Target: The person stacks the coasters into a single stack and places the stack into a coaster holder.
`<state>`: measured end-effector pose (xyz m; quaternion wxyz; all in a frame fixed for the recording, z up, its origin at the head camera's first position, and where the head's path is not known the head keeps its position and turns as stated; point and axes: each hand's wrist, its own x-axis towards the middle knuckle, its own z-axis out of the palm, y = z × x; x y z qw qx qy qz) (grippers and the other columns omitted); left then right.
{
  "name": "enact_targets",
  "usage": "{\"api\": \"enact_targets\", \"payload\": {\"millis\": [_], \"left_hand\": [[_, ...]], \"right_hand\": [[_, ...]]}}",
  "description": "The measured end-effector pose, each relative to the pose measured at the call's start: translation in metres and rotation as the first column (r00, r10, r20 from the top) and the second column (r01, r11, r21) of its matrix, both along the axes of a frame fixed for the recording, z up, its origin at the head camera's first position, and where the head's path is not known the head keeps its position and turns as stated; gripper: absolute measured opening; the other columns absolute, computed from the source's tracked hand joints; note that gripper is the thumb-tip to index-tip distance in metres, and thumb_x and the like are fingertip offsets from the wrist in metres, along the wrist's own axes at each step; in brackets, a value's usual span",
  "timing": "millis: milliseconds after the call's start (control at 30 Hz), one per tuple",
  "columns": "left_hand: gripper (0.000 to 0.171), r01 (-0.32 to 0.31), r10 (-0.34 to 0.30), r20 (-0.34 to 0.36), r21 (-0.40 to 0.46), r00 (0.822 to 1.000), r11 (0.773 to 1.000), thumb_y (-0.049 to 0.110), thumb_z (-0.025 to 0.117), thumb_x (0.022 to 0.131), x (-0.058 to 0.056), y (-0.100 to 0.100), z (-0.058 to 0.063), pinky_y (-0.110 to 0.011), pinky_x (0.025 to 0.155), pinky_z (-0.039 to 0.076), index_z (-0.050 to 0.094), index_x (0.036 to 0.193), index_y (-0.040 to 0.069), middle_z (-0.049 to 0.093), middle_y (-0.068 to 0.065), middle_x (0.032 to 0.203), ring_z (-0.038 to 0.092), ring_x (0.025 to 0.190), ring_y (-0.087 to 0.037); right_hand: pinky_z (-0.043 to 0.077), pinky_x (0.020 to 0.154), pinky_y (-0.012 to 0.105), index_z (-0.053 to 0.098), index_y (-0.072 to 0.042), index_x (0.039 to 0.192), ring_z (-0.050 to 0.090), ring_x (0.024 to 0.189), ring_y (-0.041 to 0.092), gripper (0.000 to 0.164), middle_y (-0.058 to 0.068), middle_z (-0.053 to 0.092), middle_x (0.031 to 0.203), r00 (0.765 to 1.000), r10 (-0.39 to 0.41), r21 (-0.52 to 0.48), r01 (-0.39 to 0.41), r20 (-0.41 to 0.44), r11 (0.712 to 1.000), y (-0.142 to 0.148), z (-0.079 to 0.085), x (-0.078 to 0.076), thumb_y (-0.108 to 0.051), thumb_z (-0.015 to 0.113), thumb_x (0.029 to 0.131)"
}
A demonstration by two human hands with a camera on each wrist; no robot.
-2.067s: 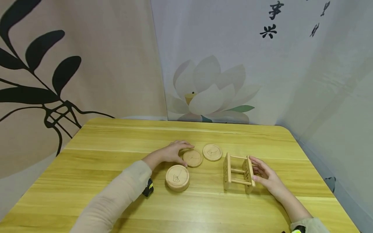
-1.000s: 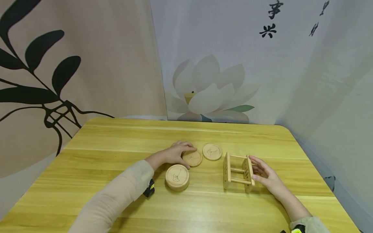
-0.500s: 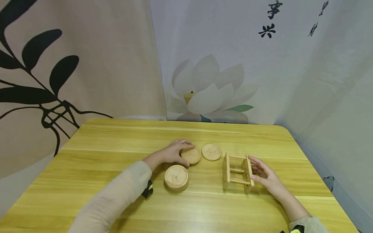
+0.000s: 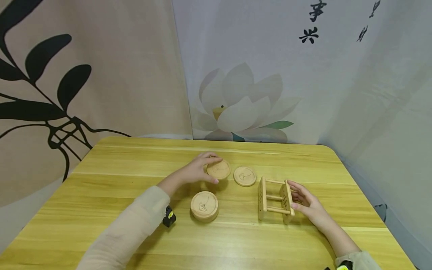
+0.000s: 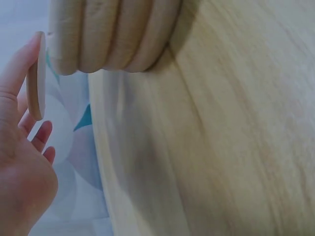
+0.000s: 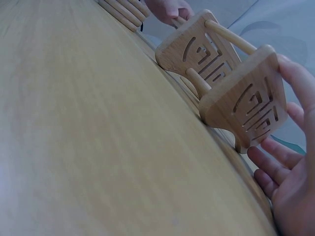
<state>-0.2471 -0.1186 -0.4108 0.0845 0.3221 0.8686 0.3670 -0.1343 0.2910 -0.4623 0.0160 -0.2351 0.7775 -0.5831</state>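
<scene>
My left hand pinches a round wooden coaster by its edge, thumb on the near side and fingers on the far side. The left wrist view shows this coaster edge-on, raised above the table. Closer to me stands a stack of several coasters, the top one engraved with a ginkgo leaf. Another ginkgo coaster lies flat to the right of the held one. My right hand grips the right side panel of a wooden coaster rack, which stands upright with only rods between its cut-out panels.
Everything stands on a yellow wood-grain table with rounded far corners. Behind it hangs a printed curtain with a lotus and dark leaves. Black straps sit at the sleeve cuffs.
My left hand has closed on the middle coaster, lifted it and carried it away from me and slightly left. The right hand, rack, stack and other coaster have stayed in place.
</scene>
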Motion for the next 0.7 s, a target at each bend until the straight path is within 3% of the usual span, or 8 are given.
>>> {"api": "enact_targets", "payload": {"millis": [533, 700], "left_hand": [[0.082, -0.045, 0.049, -0.036, 0.097, 0.998, 0.994, 0.025, 0.088, 0.069, 0.026, -0.003, 0.012, -0.053, 0.106, 0.025, 0.050, 0.141, 0.014, 0.041, 0.002, 0.140, 0.025, 0.133, -0.023], [0.083, -0.065, 0.072, -0.052, 0.126, 0.996, 0.990, 0.026, 0.089, 0.067, 0.036, -0.002, 0.014, -0.053, 0.105, 0.027, 0.051, 0.140, 0.014, 0.041, 0.003, 0.140, 0.027, 0.132, -0.022]], "right_hand": [[0.042, 0.092, 0.019, 0.028, -0.004, 0.150, 0.049, 0.117, 0.008, 0.061, 0.008, 0.039, 0.145, 1.000, -0.005, 0.010, 0.005, -0.004, 1.000, 0.001, -0.002, 0.000, 0.005, 0.052, 0.094], [0.042, 0.092, 0.019, 0.028, -0.004, 0.150, 0.048, 0.118, 0.008, 0.061, -0.001, 0.039, 0.145, 1.000, -0.005, 0.012, 0.005, -0.001, 1.000, 0.001, -0.003, -0.001, 0.005, 0.053, 0.094]]}}
